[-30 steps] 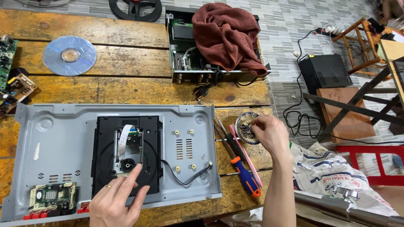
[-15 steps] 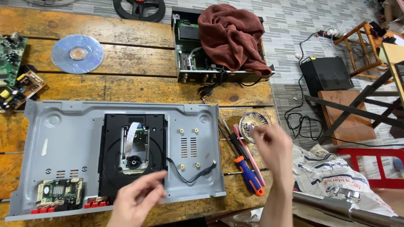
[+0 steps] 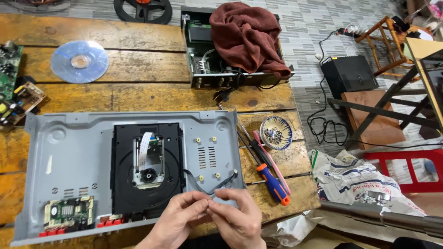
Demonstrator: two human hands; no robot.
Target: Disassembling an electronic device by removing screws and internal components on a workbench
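Chassis (image 3: pixel 83 152) edge now has my left hand (image 3: pixel 177 221) and right hand (image 3: pixel 237 219) together, fingertips pinched; earlier my right hand was by the screw bowl (image 3: pixel 276 133).

Setting: small electronics repair workshop. Evidence: worn wooden plank desk (image 3: pixel 138 99); opened grey metal disc-player chassis (image 3: pixel 69 152) with black disc drive (image 3: pixel 147 170); loose green circuit boards (image 3: pixel 11 87); silver compact disc (image 3: pixel 79 61); orange-and-blue-handled screwdriver (image 3: pixel 273 183); small patterned bowl of screws (image 3: pixel 276 133); second opened unit under maroon cloth (image 3: pixel 249 34); grey tiled floor (image 3: pixel 314 27) with trailing black cables (image 3: pixel 323 124).
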